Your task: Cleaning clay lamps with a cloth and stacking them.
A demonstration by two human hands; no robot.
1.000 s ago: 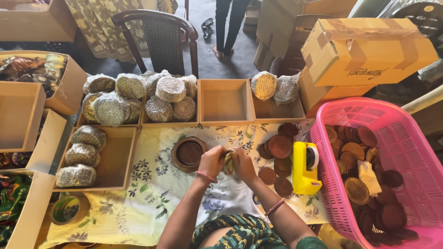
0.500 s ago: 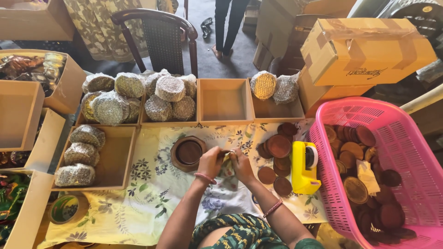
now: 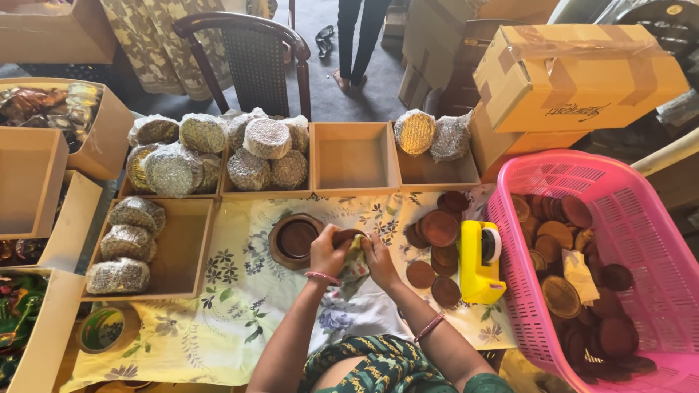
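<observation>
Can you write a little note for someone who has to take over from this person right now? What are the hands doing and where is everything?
Left hand and right hand: both shut on a small brown disc and a yellowish cloth, held over the flowered tablecloth.
Nearby: wooden dish to the left, loose brown discs and a yellow tape dispenser to the right.
Done: wrapped bundles fill the wooden boxes at the back and left.
Left: many discs lie in the pink basket; one back box holds nothing.
</observation>
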